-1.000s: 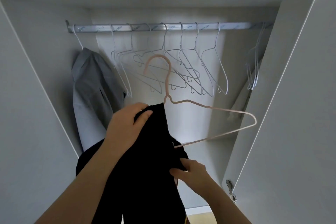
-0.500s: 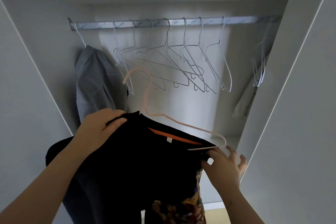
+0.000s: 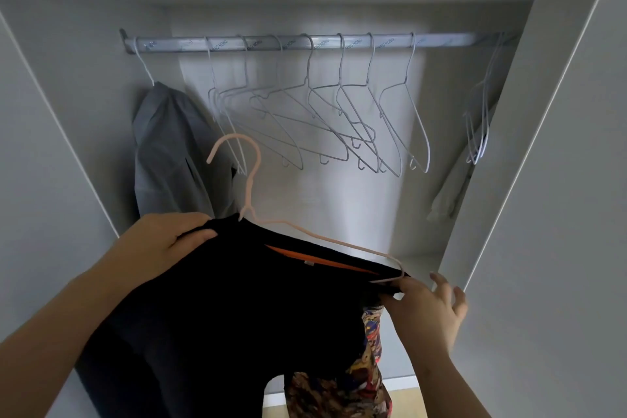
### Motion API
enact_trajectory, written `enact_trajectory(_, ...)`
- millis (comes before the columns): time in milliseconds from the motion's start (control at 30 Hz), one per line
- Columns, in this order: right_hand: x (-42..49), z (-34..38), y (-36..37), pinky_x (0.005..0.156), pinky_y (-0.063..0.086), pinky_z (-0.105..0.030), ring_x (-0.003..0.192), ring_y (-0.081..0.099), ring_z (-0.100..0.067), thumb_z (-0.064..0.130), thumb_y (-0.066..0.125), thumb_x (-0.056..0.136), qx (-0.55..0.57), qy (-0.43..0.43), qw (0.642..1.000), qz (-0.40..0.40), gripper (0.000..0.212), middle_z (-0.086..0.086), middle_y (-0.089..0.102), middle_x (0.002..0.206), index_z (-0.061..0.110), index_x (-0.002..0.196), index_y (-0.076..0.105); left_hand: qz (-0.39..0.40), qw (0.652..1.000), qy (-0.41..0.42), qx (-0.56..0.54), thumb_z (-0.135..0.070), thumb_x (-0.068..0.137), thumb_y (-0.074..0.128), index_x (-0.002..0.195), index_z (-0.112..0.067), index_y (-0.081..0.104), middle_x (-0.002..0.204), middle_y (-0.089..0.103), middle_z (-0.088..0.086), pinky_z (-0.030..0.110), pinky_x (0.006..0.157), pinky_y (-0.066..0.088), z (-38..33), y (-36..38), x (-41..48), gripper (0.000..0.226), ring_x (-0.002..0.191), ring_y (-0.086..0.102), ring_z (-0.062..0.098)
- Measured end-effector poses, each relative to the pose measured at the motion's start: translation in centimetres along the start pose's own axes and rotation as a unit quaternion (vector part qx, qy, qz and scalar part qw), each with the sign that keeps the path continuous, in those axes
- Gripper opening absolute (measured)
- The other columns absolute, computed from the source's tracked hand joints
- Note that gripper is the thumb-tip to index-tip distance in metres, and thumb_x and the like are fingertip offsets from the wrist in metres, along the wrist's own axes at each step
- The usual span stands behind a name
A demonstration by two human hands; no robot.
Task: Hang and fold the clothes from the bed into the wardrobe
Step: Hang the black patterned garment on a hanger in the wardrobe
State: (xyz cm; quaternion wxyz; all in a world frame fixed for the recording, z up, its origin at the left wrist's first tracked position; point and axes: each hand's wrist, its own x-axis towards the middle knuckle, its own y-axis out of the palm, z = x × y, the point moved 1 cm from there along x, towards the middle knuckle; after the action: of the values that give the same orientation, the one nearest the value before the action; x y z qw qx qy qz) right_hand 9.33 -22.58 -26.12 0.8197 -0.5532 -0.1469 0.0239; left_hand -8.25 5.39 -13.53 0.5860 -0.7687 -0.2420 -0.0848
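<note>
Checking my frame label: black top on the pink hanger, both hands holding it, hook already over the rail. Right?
Not quite. In the head view the hook of the pink hanger is free in the air below the rail, not over it. The rest holds: the black top is on the hanger, with the left hand and right hand holding it.

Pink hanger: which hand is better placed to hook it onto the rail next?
Left, probably. The left hand grips the black top right beside the pink hanger's neck, under the hook. The right hand pinches the far shoulder end, away from the hook and the rail.
</note>
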Motion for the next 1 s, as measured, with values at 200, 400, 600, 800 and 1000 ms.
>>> enact_trajectory(200, -0.7, -0.7, 0.8, 0.106, -0.001, -0.032, 0.134, 0.025, -0.010, 0.056, 0.050, 0.086, -0.017, -0.032, 0.999, 0.013, 0.020, 0.031, 0.062, 0.107, 0.047, 0.092, 0.067, 0.039, 0.999, 0.036, -0.004, -0.009, 0.081, 0.069, 0.081, -0.011, 0.066, 0.057, 0.055, -0.021, 0.000, 0.062, 0.037, 0.5, -0.3, 0.3, 0.003, 0.064, 0.054, -0.017)
enact_trajectory(400, 0.0, -0.6, 0.7, 0.100, -0.003, -0.029, 0.134, 0.022, -0.010, 0.051, 0.054, 0.083, 0.008, -0.020, 0.999, 0.036, 0.017, 0.023, 0.066, 0.100, 0.045, 0.090, 0.068, 0.065, 0.997, 0.004, -0.031, -0.013, 0.084, 0.065, 0.068, -0.028, 0.051, 0.064, 0.061, -0.011, 0.008, 0.054, 0.040, 1.0, 0.1, -0.7, 0.026, 0.058, 0.059, 0.002)
enact_trajectory(600, -0.7, -0.7, 0.9, 0.105, -0.003, -0.030, 0.135, 0.021, -0.009, 0.043, 0.057, 0.081, -0.003, -0.006, 0.999, 0.050, 0.017, 0.021, 0.065, 0.104, 0.042, 0.094, 0.068, 0.124, 0.991, -0.010, -0.045, -0.016, 0.087, 0.062, 0.064, -0.025, 0.049, 0.062, 0.058, -0.013, 0.009, 0.055, 0.039, 0.6, 0.2, -0.6, 0.028, 0.058, 0.057, 0.001)
enact_trajectory(800, -0.5, 0.0, 1.0, 0.111, 0.000, -0.034, 0.139, 0.018, -0.011, 0.037, 0.056, 0.082, -0.005, -0.015, 0.998, 0.062, 0.018, 0.016, 0.065, 0.110, 0.041, 0.094, 0.069, 0.235, 0.970, -0.046, -0.031, -0.024, 0.091, 0.056, 0.070, -0.019, 0.055, 0.066, 0.061, -0.006, 0.013, 0.062, 0.043, 1.4, 0.2, -1.1, 0.021, 0.068, 0.060, 0.003)
enact_trajectory(1000, -0.7, -0.6, 1.2, 0.107, 0.011, -0.031, 0.131, 0.029, -0.014, 0.035, 0.055, 0.083, -0.037, -0.075, 0.995, 0.053, 0.016, 0.019, 0.063, 0.110, 0.032, 0.092, 0.068, 0.307, 0.949, -0.057, -0.051, -0.026, 0.093, 0.054, 0.071, -0.030, 0.053, 0.071, 0.059, -0.014, 0.007, 0.065, 0.040, 1.2, 0.7, -0.5, 0.022, 0.069, 0.057, -0.011)
